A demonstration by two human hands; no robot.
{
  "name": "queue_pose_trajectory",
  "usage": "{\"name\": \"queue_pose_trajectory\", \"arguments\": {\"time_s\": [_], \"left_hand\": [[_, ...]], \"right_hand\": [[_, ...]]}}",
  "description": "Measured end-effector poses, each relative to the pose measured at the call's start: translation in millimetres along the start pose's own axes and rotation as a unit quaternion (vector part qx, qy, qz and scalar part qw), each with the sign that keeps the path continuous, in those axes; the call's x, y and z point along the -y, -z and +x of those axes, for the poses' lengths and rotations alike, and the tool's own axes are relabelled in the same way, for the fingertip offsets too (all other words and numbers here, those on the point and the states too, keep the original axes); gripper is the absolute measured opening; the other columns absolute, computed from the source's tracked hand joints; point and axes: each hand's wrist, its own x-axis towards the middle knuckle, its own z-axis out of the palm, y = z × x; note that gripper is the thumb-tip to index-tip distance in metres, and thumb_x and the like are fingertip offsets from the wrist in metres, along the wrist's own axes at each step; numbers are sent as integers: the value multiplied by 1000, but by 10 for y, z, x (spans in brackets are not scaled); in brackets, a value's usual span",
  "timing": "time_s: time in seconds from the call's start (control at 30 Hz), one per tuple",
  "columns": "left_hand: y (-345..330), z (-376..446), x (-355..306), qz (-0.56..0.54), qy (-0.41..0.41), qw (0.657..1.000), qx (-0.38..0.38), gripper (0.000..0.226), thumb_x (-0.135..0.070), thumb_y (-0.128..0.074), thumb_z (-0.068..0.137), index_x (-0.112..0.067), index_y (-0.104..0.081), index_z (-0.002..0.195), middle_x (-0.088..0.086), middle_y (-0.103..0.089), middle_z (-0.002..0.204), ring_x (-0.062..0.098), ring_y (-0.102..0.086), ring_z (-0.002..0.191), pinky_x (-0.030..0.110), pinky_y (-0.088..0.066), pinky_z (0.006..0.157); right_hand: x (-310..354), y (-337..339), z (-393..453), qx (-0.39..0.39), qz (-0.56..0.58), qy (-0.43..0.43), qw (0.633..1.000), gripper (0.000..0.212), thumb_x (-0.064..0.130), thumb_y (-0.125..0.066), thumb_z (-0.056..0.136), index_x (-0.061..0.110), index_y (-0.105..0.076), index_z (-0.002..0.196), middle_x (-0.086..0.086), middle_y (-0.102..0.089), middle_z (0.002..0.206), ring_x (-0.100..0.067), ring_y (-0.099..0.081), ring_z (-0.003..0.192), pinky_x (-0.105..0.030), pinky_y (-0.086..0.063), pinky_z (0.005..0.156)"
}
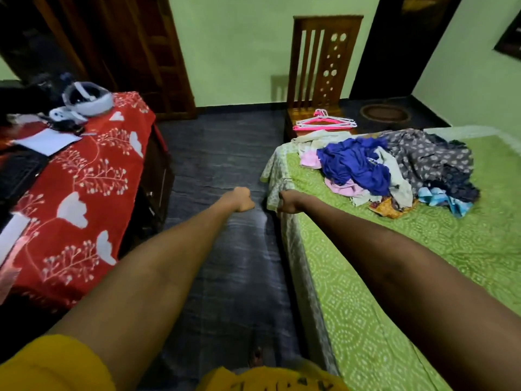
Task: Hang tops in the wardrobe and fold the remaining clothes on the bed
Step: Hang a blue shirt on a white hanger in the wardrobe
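Clothes [394,172] lie in a loose heap on the far part of the bed [380,277], to the right of and beyond both outstretched fists. The heap spreads left to right across the green cover, a blue garment [355,165] at its near-left side. The right hand [290,203] hangs at the bed's left edge and is the nearer one to the heap; the left hand [239,199] is over the floor, just left of it. Each grip is curled tight and holds nothing that I can see, though the right fist may touch the bed cover's edge. Hangers [324,122] rest on the chair [324,66] beyond the heap. Reaching the clothes likely means stepping forward and rightward.
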Motion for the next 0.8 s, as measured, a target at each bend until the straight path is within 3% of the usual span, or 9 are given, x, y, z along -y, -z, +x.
{"name": "queue_pose_trajectory", "arguments": {"time_s": [0.23,0.3,0.37,0.4,0.47,0.63,0.8], "left_hand": [[393,1125,-31,19,-50,998,40,45,-25,-47,98,-12,-31,58,6,-29,59,18,-27,52,36,-27,63],[497,1501,-80,25,-59,997,44,44,-26,-47,98,-6,-37,60,13,-37,64,21,-35,56,39,-30,63],[671,1863,-183,9,-64,996,54,40,-25,-47,98,10,-52,79,32,-54,90,36,-49,74,48,-39,75],[779,2074,-255,9,-72,996,55,39,-23,-46,98,14,-55,93,34,-55,109,41,-52,88,48,-40,85],[912,2367,-380,17,-88,994,60,39,-19,-42,99,15,-53,116,32,-50,126,41,-51,108,41,-37,93],[1195,3364,-685,82,-141,983,85,41,-24,-43,98,4,-51,126,21,-50,134,33,-48,120,34,-36,96],[1491,4172,-1073,120,-193,969,95,40,-24,-49,95,4,-52,123,21,-52,130,32,-48,120,33,-37,91]], "right_hand": [[-478,285,981,24,30,-58,998,56,28,-57,93,-4,-39,135,-23,-43,140,-32,-44,127,-30,-39,94],[-679,377,1300,27,34,-77,996,58,30,-56,93,-3,-36,137,-22,-41,141,-32,-42,128,-31,-38,96],[-895,507,1629,28,46,-94,994,57,31,-53,95,-3,-35,138,-22,-41,141,-33,-42,128,-31,-38,95],[-1024,594,1816,26,47,-102,993,58,31,-53,95,-3,-35,138,-22,-41,141,-33,-42,128,-31,-38,96],[-1238,715,2098,34,62,-118,991,61,33,-54,95,-3,-33,139,-21,-39,143,-32,-41,129,-32,-36,98],[-1860,1004,2724,45,88,-167,981,61,35,-54,94,-3,-36,138,-24,-39,142,-34,-41,129,-34,-37,99],[-2444,1119,3089,61,118,-206,970,58,33,-54,94,-3,-36,136,-22,-38,143,-32,-41,129,-34,-37,98]]}}
